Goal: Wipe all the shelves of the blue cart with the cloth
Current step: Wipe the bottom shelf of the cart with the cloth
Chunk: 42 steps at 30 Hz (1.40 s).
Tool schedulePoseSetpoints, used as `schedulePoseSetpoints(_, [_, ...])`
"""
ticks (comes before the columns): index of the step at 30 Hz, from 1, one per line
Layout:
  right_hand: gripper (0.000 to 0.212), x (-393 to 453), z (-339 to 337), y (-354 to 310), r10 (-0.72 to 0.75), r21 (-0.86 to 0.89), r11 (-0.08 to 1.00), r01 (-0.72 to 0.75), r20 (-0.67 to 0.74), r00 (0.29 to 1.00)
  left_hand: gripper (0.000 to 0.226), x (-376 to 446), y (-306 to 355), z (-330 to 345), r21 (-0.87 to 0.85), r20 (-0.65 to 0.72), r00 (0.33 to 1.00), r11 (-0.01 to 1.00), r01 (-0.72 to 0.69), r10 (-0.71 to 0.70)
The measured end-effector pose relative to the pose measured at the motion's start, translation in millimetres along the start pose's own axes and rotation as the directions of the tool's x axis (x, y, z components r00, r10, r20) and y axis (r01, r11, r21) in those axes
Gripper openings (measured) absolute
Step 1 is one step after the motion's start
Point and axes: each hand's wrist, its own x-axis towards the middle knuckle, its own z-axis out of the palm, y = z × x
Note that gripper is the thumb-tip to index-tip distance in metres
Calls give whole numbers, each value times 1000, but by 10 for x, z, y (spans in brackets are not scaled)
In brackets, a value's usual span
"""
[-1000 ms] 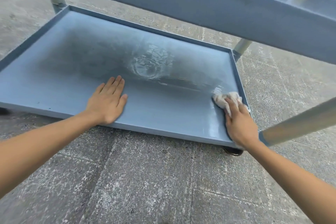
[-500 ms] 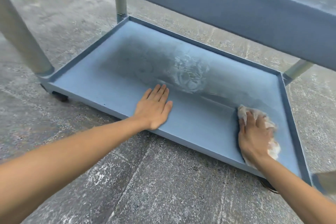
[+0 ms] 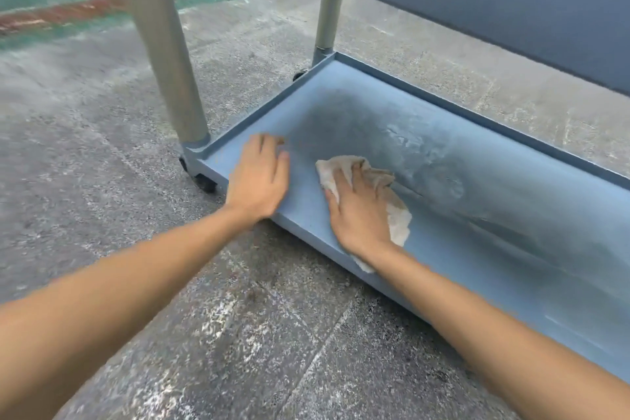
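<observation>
The blue cart's bottom shelf [image 3: 477,222] fills the right half of the head view, with a wet smear across its middle. A crumpled whitish cloth [image 3: 395,211] lies on the shelf's left part. My right hand [image 3: 358,211] presses flat on the cloth, near the front lip. My left hand [image 3: 260,177] rests flat on the shelf just left of the cloth, fingers together and holding nothing, close to the left front corner. The shelf above [image 3: 477,3] overhangs along the top right.
A grey post [image 3: 160,44] rises from the shelf's left front corner, and a second post [image 3: 327,20] stands at the far left corner. A black caster [image 3: 204,182] sits under the front corner. Speckled concrete floor [image 3: 238,334] surrounds the cart; green and red paint marks the far left.
My right hand has slid the cloth from the shelf's right end to its left part. My left hand has shifted left toward the corner. The view has swung left.
</observation>
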Motion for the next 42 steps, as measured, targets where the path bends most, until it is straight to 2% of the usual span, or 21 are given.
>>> schedulePoseSetpoints(3, [55,-41,-68,158,-199,25,980,197,64,978,36,28,-497,-368,216,-154,987,976,-6,40])
schedulePoseSetpoints(5, [51,-110,-144,303,-372,66,928,367,125,920,29,7,-665,-461,231,-270,961,964,129,-63])
schedulePoseSetpoints(6, [51,-156,-193,382,-448,95,894,438,153,881,27,2,-709,-475,184,-336,930,958,221,-150])
schedulePoseSetpoints(8, [50,-274,-284,543,-557,136,831,540,180,811,29,12,-739,-474,15,-439,822,912,411,-363])
schedulePoseSetpoints(10, [49,-420,-354,708,-589,151,808,569,194,784,40,52,-730,-481,-133,-456,718,838,529,-526])
schedulePoseSetpoints(12, [48,-546,-390,851,-588,149,809,569,196,785,59,110,-754,-496,-166,-412,686,789,591,-600])
schedulePoseSetpoints(13, [48,-588,-391,896,-587,144,809,569,192,786,72,140,-768,-515,-165,-374,696,782,601,-613])
schedulePoseSetpoints(15, [47,-643,-363,932,-580,143,814,562,171,796,87,199,-771,-514,-182,-274,764,811,556,-584])
schedulePoseSetpoints(17, [45,-628,-317,872,-573,150,818,555,130,809,86,242,-748,-494,-259,-183,824,835,485,-536])
schedulePoseSetpoints(18, [43,-609,-294,830,-569,156,820,551,106,816,83,254,-724,-465,-304,-154,833,828,472,-531])
schedulePoseSetpoints(20, [42,-548,-245,736,-555,170,826,538,82,828,72,278,-682,-417,-334,-160,816,808,485,-556])
schedulePoseSetpoints(24, [44,-407,-128,541,-532,133,846,517,125,838,54,351,-714,-392,-372,-222,782,792,484,-582])
schedulePoseSetpoints(28, [52,-110,-26,142,-533,122,846,519,167,830,54,422,-771,-384,-452,-229,743,745,491,-629])
schedulePoseSetpoints(31, [50,254,66,-307,-557,120,830,544,169,813,57,455,-787,-386,-534,-221,712,694,484,-667])
schedulePoseSetpoints(36, [45,867,184,-1183,-592,99,806,584,145,793,63,468,-894,-404,-601,-155,737,655,458,-657])
schedulePoseSetpoints(39, [40,928,213,-1278,-589,83,808,583,81,804,63,503,-947,-418,-595,-125,751,655,466,-648])
schedulePoseSetpoints(42, [42,923,244,-1205,-608,80,794,603,72,791,47,501,-962,-418,-581,-128,764,671,459,-633])
